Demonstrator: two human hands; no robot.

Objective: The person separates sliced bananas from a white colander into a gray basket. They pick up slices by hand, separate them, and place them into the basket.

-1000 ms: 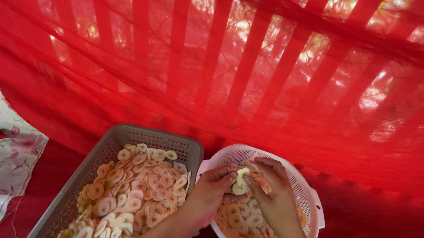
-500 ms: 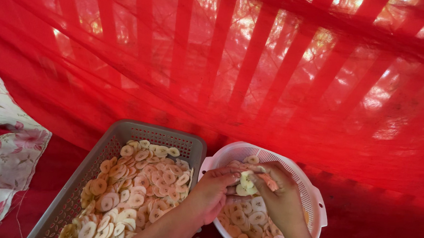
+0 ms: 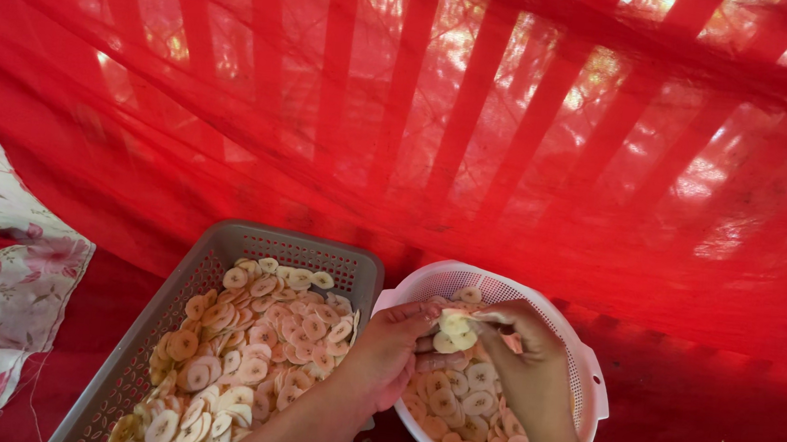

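Both my hands are over a round white perforated colander (image 3: pixel 586 368) at the lower right, which holds several pale round banana slices (image 3: pixel 459 406). My left hand (image 3: pixel 384 350) and my right hand (image 3: pixel 531 364) together grip a small clump of stuck slices (image 3: pixel 455 331) just above the colander. To the left stands a grey perforated plastic basket (image 3: pixel 226 242), filled with a spread layer of many separate slices (image 3: pixel 246 349).
A red mesh net (image 3: pixel 508 164) covers the whole scene, with red slats showing behind it and red ground below. A floral cloth (image 3: pixel 1 286) lies at the left edge beside the grey basket.
The view has shifted slightly. My hands have stayed over the colander, working the clump of slices between the fingers, with the clump a little higher.
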